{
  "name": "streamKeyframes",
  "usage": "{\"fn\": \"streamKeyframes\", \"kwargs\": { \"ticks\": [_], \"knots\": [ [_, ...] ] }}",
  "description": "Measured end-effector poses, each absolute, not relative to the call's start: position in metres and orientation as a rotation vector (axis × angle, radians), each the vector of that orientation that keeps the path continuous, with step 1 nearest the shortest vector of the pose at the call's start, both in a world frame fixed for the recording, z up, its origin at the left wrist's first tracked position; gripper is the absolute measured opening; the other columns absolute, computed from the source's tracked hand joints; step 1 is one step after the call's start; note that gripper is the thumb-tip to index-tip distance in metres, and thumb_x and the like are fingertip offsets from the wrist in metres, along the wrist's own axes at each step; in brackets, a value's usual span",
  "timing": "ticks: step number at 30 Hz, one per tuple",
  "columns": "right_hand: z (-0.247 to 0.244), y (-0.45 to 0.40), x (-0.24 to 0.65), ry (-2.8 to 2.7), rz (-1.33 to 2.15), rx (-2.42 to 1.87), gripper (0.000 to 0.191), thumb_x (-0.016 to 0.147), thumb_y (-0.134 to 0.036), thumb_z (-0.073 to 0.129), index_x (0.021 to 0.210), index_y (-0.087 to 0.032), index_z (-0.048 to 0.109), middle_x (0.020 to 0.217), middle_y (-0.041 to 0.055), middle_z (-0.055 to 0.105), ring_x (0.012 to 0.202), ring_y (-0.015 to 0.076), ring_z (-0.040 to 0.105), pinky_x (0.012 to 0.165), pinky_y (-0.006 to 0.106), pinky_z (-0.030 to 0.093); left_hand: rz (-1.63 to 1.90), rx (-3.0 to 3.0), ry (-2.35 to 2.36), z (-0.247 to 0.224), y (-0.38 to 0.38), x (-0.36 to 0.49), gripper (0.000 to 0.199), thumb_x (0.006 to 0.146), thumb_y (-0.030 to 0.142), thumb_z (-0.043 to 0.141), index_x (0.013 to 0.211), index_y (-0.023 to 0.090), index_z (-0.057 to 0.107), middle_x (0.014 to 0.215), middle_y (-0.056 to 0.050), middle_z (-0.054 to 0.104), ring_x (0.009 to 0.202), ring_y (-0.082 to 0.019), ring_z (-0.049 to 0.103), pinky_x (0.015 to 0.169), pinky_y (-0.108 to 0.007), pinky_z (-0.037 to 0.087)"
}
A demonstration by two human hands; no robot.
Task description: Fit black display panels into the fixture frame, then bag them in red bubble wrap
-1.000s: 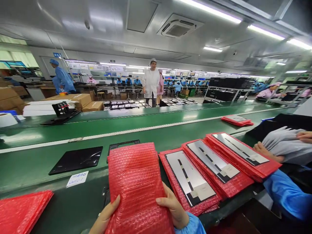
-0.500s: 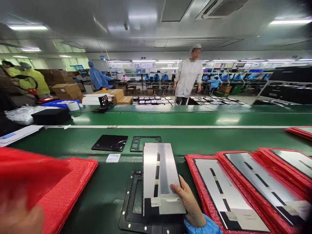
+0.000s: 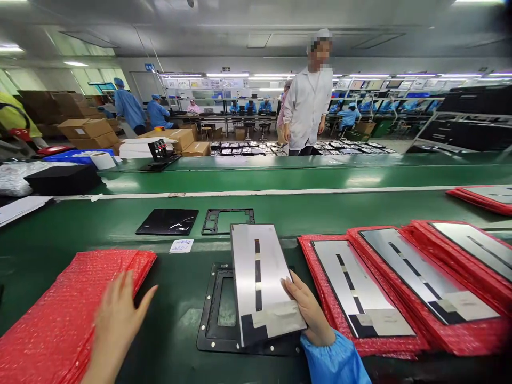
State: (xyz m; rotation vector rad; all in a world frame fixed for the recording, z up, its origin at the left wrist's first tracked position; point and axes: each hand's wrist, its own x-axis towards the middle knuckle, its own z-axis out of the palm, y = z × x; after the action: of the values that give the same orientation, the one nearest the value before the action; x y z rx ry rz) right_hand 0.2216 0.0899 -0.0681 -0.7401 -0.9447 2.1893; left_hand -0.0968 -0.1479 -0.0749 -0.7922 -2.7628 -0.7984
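My right hand [image 3: 310, 309] grips the lower right edge of a silver panel [image 3: 262, 277] with a black strip down its middle and pale tape at its bottom. The panel is held above a black frame fixture [image 3: 208, 320] and hides much of it. My left hand [image 3: 120, 314] has its fingers spread over the right edge of a stack of red bubble bags [image 3: 52, 298] and holds nothing. To the right, similar silver panels [image 3: 340, 277] lie on red bubble bags [image 3: 320, 298].
On the green bench [image 3: 168, 288] are a black glossy panel [image 3: 168, 221], a thin black frame [image 3: 210, 221] and a handwritten label [image 3: 182, 246]. A black block [image 3: 66, 180] sits at the left. Beyond the bench stands a person in white [image 3: 308, 101].
My left hand has let go of the red bag it was moving, which now lies on the left stack. The view has tilted down somewhat. My right hand still holds the panel.
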Motion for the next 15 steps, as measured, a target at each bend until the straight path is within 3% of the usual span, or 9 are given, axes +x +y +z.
{"fn": "streamKeyframes", "kwargs": {
  "ticks": [3, 5, 8, 10, 11, 13, 15],
  "knots": [
    [-0.07, 0.084, 0.217, -0.922, 2.325, -0.633, 0.067, 0.079, -0.035, 0.073, 0.139, -0.029, 0.045, 0.127, 0.0043, 0.064, 0.106, 0.0205, 0.066, 0.093, 0.033, 0.047, -1.584, -1.34, -2.79, -0.059, -0.108, -0.077, 0.084, 0.081, 0.053, 0.056, 0.151, 0.025, 0.018, 0.145, -0.014, 0.046, 0.133, -0.03, 0.043, 0.105, -0.046, 0.041],
    [-0.071, 0.077, 0.213, -0.917, 2.427, -0.576, 0.068, 0.079, -0.032, 0.073, 0.14, -0.032, 0.043, 0.132, 0.0032, 0.061, 0.106, 0.0182, 0.066, 0.094, 0.031, 0.046, -1.988, -1.617, -2.66, -0.047, -0.082, -0.069, 0.09, 0.081, 0.044, 0.064, 0.151, 0.036, 0.008, 0.149, -0.01, 0.041, 0.138, -0.027, 0.036, 0.107, -0.043, 0.038],
    [-0.074, 0.065, 0.209, -0.904, 2.561, -0.495, 0.057, 0.078, -0.028, 0.074, 0.131, -0.03, 0.054, 0.14, 0.0019, 0.054, 0.11, 0.0161, 0.063, 0.099, 0.028, 0.042, -2.336, -1.965, -2.208, -0.035, -0.045, -0.067, 0.106, 0.074, 0.033, 0.075, 0.149, 0.045, 0.001, 0.159, -0.005, 0.022, 0.145, -0.025, 0.02, 0.112, -0.04, 0.03],
    [-0.077, 0.059, 0.208, -0.876, 2.626, -0.433, 0.051, 0.075, -0.027, 0.075, 0.125, -0.026, 0.061, 0.14, 0.0034, 0.054, 0.113, 0.0157, 0.061, 0.101, 0.026, 0.041, -2.529, -2.16, -1.945, -0.031, -0.024, -0.069, 0.106, 0.073, 0.036, 0.076, 0.148, 0.047, 0.001, 0.157, -0.007, 0.026, 0.139, -0.027, 0.034, 0.104, -0.039, 0.039],
    [-0.078, 0.057, 0.209, -0.878, 2.66, -0.406, 0.051, 0.076, -0.027, 0.074, 0.124, -0.025, 0.061, 0.136, 0.0046, 0.058, 0.11, 0.015, 0.063, 0.098, 0.025, 0.043, -2.591, -2.256, -1.909, -0.03, -0.015, -0.069, 0.102, 0.073, 0.04, 0.076, 0.149, 0.044, 0.008, 0.152, -0.01, 0.037, 0.13, -0.028, 0.047, 0.097, -0.039, 0.045],
    [-0.079, 0.057, 0.213, -0.941, 2.768, -0.353, 0.05, 0.078, -0.035, 0.071, 0.125, -0.023, 0.06, 0.118, 0.0091, 0.069, 0.09, 0.0157, 0.07, 0.082, 0.025, 0.052, -2.585, -2.343, -2.127, -0.027, 0.0, -0.067, 0.088, 0.065, 0.049, 0.079, 0.142, 0.031, 0.041, 0.124, -0.015, 0.064, 0.102, -0.029, 0.065, 0.081, -0.036, 0.05],
    [-0.08, 0.062, 0.219, -1.066, 2.924, -0.31, 0.056, 0.078, -0.047, 0.068, 0.125, -0.017, 0.061, 0.1, 0.0155, 0.073, 0.066, 0.019, 0.072, 0.058, 0.027, 0.055, -2.46, -2.193, -2.495, -0.025, 0.012, -0.061, 0.065, 0.055, 0.053, 0.083, 0.107, 0.016, 0.071, 0.088, -0.012, 0.074, 0.081, -0.026, 0.068, 0.071, -0.032, 0.05]
  ]
}}
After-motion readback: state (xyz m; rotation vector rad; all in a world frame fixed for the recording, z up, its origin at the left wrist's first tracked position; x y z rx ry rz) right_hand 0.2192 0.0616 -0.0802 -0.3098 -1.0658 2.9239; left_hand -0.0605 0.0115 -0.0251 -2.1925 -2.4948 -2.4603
